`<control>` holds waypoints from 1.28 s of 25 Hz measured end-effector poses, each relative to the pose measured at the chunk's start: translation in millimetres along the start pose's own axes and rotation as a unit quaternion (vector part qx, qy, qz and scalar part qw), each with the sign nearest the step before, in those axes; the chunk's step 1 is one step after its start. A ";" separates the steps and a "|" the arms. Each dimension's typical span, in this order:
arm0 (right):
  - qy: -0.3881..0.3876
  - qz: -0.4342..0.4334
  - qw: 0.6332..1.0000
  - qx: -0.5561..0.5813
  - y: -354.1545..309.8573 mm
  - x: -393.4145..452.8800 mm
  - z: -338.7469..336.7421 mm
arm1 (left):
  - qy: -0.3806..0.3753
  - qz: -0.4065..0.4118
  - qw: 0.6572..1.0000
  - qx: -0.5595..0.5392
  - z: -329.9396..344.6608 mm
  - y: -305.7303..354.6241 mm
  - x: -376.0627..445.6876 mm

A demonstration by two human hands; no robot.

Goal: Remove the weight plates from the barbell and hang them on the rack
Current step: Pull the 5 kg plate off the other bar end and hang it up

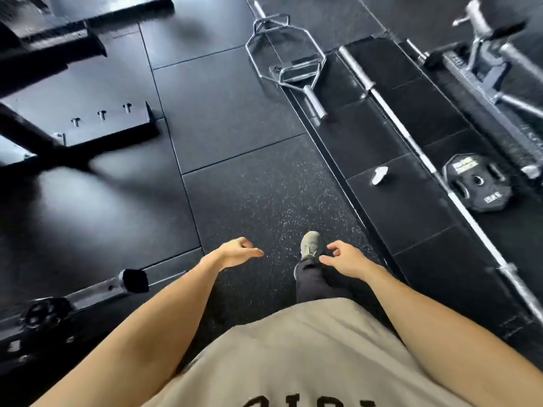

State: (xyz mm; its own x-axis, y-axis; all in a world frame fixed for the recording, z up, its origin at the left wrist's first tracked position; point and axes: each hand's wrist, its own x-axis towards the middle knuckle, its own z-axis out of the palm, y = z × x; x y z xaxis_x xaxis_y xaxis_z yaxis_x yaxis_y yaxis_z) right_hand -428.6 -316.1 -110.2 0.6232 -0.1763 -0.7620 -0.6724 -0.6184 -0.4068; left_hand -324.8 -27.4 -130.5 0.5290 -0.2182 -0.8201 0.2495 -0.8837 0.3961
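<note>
I'm watching the barbell (396, 118) running on the raised platform (390, 201), long axis going from far-centre to near-right. The weight plate (477, 183) is lying flat just beside the bar, forward and right of both hands. My right hand (346, 258) is sitting nearer it than the left hand (235, 252). Both are hanging loosely curled, gripping nothing. I'm judging a right-hand reach comes first.

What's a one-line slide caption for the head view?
Empty-handed, left hand and right hand open, person walks toward barbell and floor-lying weight plate.
</note>
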 end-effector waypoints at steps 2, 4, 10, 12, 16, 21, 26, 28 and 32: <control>-0.024 -0.012 0.999 -0.023 -22.4 54.0 -39.7 | 0.004 -0.010 1.000 -0.019 -32.7 30.9 40.4; -0.048 -0.023 0.998 -0.045 -54.8 113.6 -95.0 | 0.024 -0.021 0.999 -0.041 -72.4 66.7 80.6; -0.076 -0.076 0.987 -0.117 -188.5 249.7 -247.5 | 0.077 -0.057 0.989 -0.112 -192.9 147.3 157.8; -0.093 -0.094 0.983 -0.127 -233.9 293.9 -280.0 | 0.076 -0.077 0.986 -0.128 -230.4 163.7 186.9; -0.116 -0.098 0.976 -0.155 -322.1 398.9 -329.3 | 0.077 -0.100 0.978 -0.164 -321.8 189.8 269.3; -0.108 -0.094 0.976 -0.164 -451.9 509.8 -398.2 | 0.082 -0.104 0.976 -0.174 -478.3 226.7 363.4; -0.088 -0.107 0.977 -0.164 -576.3 602.1 -457.7 | 0.095 -0.085 0.974 -0.185 -631.5 262.5 437.8; -0.094 -0.099 0.976 -0.172 -622.8 649.5 -474.7 | 0.087 -0.092 0.973 -0.194 -684.7 271.1 475.3; -0.114 -0.101 0.970 -0.187 -724.5 754.7 -509.9 | 0.102 -0.107 0.965 -0.216 -789.8 287.2 557.5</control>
State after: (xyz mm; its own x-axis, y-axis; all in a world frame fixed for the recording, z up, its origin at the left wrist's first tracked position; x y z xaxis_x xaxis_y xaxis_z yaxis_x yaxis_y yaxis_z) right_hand 732.6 -391.7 -133.5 0.5945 0.1258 -0.7942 -0.3269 -0.8646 -0.3817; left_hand 682.4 -75.8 -147.8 0.5648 0.0749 -0.8219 0.6627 -0.6346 0.3976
